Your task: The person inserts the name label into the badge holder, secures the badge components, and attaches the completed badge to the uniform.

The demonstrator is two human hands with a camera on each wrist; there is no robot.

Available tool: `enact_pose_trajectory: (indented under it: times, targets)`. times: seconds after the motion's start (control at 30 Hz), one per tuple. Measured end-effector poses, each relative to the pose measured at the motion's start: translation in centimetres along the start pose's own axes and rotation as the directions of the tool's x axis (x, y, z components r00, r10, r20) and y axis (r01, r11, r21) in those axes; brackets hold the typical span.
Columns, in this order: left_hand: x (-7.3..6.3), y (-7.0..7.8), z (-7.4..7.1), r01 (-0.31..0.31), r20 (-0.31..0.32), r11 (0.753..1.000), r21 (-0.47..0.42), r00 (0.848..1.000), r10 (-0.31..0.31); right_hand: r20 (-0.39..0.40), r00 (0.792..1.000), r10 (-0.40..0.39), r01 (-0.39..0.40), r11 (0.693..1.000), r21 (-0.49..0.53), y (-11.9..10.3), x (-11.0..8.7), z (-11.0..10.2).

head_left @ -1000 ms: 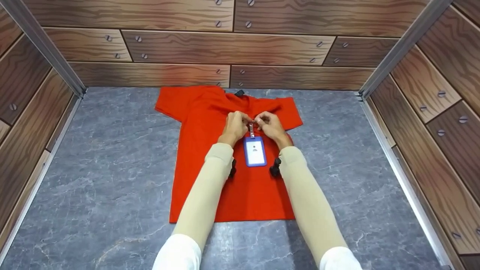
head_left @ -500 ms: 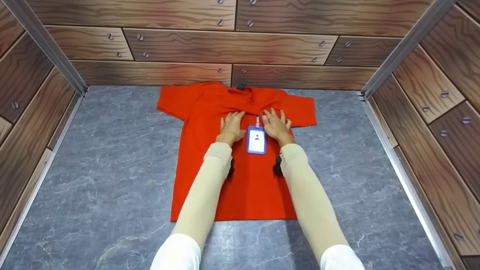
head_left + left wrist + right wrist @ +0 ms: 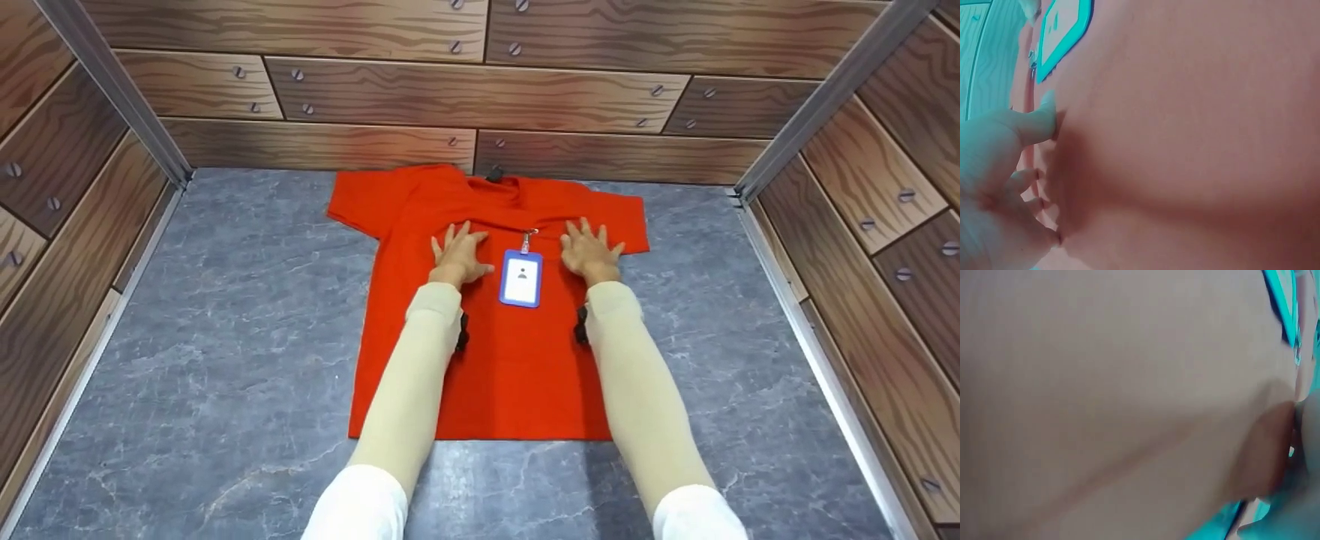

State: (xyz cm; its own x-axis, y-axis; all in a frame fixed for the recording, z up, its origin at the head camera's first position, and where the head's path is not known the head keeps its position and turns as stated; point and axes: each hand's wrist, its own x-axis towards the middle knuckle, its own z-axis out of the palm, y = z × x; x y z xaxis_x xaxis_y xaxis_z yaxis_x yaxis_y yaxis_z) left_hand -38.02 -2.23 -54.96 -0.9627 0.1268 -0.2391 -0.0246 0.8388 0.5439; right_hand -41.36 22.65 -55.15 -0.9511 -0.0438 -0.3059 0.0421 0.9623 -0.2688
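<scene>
A red T-shirt (image 3: 487, 360) lies spread out flat, its collar toward the back wall. On its chest is an ID badge (image 3: 520, 278) in a blue holder, attached by a short strap and metal clip (image 3: 528, 240) at a fold of the cloth. My left hand (image 3: 458, 255) rests on the shirt left of the badge, fingers spread. To the right of the badge my right hand (image 3: 589, 250) lies on the chest with its fingers spread too. In the left wrist view, the thumb (image 3: 1044, 115) points toward the badge holder (image 3: 1081, 31). Neither hand holds anything.
The shirt lies on a grey marbled surface (image 3: 247, 337). Wood-patterned panels (image 3: 480, 94) stand at the back and both sides, with metal rails at the corners. A small black object (image 3: 494, 174) sits at the collar by the back wall.
Both hands have let go of the badge's clip, spread their fingers and moved apart across the chest. The right sleeve lies further out, and the badge sits slightly higher.
</scene>
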Motion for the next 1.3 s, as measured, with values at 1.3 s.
enact_pose_trajectory:
  times: [1.3]
  targets:
    - [-9.9, -0.9, -2.8, -0.293, -0.152, 0.900, -0.322, 0.955, 0.256, -0.332, 0.927, -0.173, 0.334, 0.781, 0.527, -1.0, -11.6, -0.2]
